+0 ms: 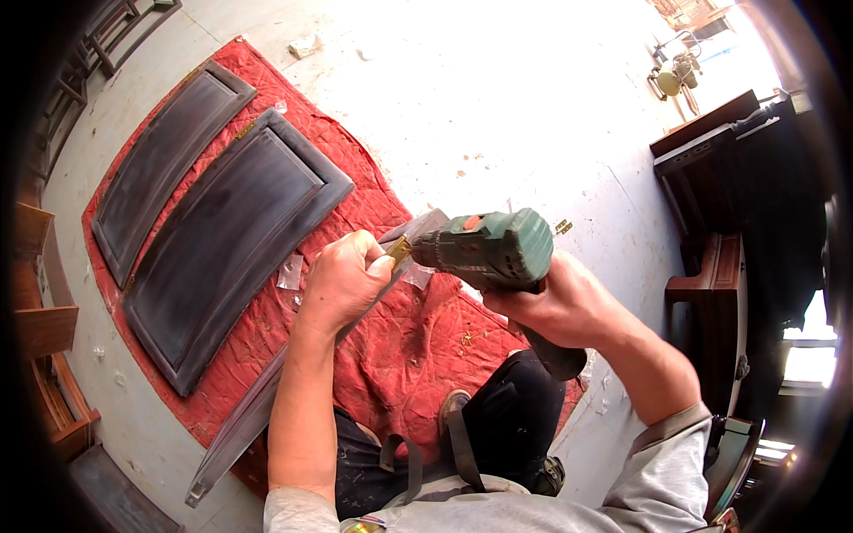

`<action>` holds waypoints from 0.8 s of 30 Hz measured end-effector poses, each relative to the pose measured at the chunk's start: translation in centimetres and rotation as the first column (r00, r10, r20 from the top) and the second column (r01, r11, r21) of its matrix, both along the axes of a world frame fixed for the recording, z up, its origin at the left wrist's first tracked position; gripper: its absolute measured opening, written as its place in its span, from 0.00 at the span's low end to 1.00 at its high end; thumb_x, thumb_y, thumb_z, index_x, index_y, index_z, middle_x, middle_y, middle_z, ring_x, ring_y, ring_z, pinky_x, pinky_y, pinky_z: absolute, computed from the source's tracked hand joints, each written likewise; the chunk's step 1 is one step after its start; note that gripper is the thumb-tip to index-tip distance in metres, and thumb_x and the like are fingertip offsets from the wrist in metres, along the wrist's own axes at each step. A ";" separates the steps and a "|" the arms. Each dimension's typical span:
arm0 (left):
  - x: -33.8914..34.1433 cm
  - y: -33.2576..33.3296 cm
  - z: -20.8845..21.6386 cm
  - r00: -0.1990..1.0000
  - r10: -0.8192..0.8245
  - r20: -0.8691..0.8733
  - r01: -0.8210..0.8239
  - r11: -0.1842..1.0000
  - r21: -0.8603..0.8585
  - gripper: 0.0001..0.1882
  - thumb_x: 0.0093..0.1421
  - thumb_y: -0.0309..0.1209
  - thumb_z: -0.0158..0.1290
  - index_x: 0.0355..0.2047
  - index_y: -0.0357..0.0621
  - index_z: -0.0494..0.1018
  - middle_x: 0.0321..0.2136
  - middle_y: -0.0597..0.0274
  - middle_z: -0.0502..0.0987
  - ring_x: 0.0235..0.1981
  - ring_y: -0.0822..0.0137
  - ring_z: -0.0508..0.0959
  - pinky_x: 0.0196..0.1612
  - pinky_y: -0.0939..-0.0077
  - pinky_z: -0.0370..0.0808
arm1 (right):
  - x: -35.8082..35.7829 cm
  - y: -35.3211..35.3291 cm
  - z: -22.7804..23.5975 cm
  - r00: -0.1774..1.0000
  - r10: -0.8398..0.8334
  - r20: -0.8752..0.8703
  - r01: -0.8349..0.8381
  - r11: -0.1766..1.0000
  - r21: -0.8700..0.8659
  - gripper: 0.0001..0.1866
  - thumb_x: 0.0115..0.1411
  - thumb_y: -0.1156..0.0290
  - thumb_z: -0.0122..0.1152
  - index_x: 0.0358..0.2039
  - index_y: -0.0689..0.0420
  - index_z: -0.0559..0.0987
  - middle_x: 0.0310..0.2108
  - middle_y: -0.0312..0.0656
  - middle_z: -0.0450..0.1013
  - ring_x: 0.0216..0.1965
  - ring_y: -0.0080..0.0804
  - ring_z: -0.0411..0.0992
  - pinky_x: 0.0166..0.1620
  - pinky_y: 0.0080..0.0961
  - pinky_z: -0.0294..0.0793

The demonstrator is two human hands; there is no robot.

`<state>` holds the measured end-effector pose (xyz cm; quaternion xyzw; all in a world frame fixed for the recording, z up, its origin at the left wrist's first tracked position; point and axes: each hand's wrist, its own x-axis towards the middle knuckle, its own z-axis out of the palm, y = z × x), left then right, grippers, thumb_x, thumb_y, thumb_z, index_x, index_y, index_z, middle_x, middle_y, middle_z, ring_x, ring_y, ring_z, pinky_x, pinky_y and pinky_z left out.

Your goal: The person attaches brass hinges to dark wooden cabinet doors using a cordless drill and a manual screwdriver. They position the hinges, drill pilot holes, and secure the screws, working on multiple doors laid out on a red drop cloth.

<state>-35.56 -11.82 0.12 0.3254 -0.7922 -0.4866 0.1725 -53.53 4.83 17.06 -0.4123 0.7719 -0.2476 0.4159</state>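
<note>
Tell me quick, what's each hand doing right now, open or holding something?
Left hand: closed, holding the brass hinge at the edge of a dark panel.
Right hand: closed around the green drill.

Head-worn fisheye, left of pair, looks steeply down; green drill (484,249) near, red cloth (391,355) farther below.

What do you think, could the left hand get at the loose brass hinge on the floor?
Probably not easily: the left hand holds another hinge, and the drill sits between that hand and the loose hinge.
</note>
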 end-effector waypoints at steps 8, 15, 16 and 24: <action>0.1 -0.1 -0.5 0.998 -0.010 -0.058 0.007 0.999 -0.047 0.10 0.58 0.29 0.61 0.26 0.35 0.75 0.25 0.51 0.80 0.26 0.63 0.81 0.34 0.64 0.78 | 0.2 -3.6 2.8 0.990 0.136 -0.031 -0.131 0.982 0.134 0.17 0.65 0.62 0.67 0.50 0.58 0.82 0.31 0.51 0.81 0.32 0.38 0.78 0.41 0.39 0.79; 0.2 -0.2 -0.3 0.998 -0.012 -0.055 0.010 0.999 -0.042 0.10 0.57 0.31 0.61 0.27 0.36 0.75 0.26 0.47 0.80 0.29 0.52 0.82 0.36 0.58 0.78 | 0.5 -4.7 3.1 0.993 0.113 -0.018 -0.106 0.971 0.215 0.17 0.65 0.61 0.67 0.50 0.57 0.83 0.29 0.47 0.81 0.29 0.33 0.77 0.37 0.38 0.79; 0.2 -0.2 -0.4 0.998 -0.013 -0.060 0.010 0.999 -0.044 0.10 0.57 0.31 0.61 0.27 0.36 0.75 0.26 0.47 0.80 0.29 0.50 0.82 0.36 0.58 0.78 | 0.5 -4.8 3.1 0.992 0.123 -0.011 -0.118 0.970 0.212 0.16 0.65 0.65 0.68 0.51 0.58 0.82 0.30 0.43 0.80 0.29 0.29 0.76 0.36 0.34 0.79; 0.3 -0.4 -0.2 1.000 -0.005 -0.025 0.004 0.999 -0.037 0.10 0.58 0.33 0.61 0.28 0.37 0.75 0.27 0.45 0.81 0.31 0.47 0.83 0.37 0.55 0.79 | 0.6 -5.1 3.0 0.986 0.160 -0.040 -0.146 0.959 0.244 0.17 0.64 0.63 0.68 0.50 0.59 0.82 0.29 0.47 0.80 0.31 0.32 0.76 0.40 0.38 0.79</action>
